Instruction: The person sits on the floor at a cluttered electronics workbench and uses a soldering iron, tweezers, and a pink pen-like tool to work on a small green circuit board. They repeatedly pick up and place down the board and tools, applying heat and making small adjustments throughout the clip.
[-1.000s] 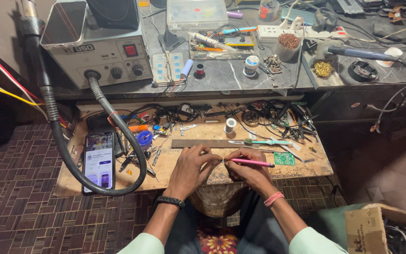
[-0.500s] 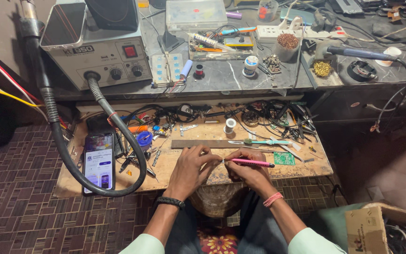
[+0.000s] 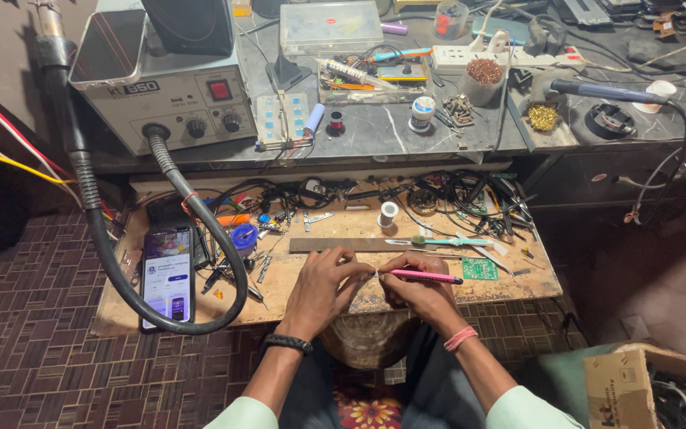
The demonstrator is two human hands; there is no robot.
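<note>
Two hands meet at near edge of wooden bench [image 3: 518, 287]. Right hand [image 3: 414, 292] pinches pink tweezers [image 3: 426, 276]; left hand [image 3: 323, 287] fingertips closed on something tiny, unidentifiable. Risk: part flicks off edge onto patterned floor [image 3: 33, 357] if tips slip.

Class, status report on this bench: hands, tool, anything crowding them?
Left hand pinching something tiny, too small to tell. Right hand gripping pink tool, tip at left fingers. Green board just right; hose and phone left, apart.
</note>
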